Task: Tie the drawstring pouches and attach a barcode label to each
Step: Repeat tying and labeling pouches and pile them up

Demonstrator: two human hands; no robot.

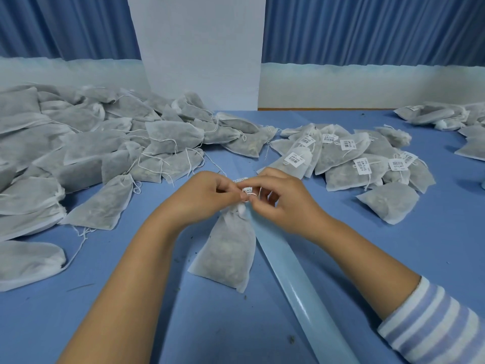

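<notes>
At the near edge of the blue worktop [183, 324] a striped sleeve [430, 324] covers the right forearm, and a glossy pale backing strip [301, 292] runs from that edge diagonally up toward the hands. Just left of the strip, touching it, lies the pouch [231, 248] being worked, its base toward the person and its gathered neck under the fingers. The left hand [207, 195] and the right hand [286, 200] meet over that neck, the fingers of both curled in and pinching a small barcode label [248, 191]. The neck looks drawn shut, so I judge this pouch to be at the labelling step, with the label not yet pressed flat. Beyond, toward the far left corner, a large unlabelled heap [91, 143] shows loose strings, so most of the work seems left. Right of centre, a smaller labelled group [354, 158] looks finished. A further cluster [441, 116] sits at the far right edge, and whether it carries labels is too small to tell. Bare worktop lies on both sides of the forearms and between the two main piles. A white panel [199, 48] and blue curtains [367, 27] close off the far edge.
</notes>
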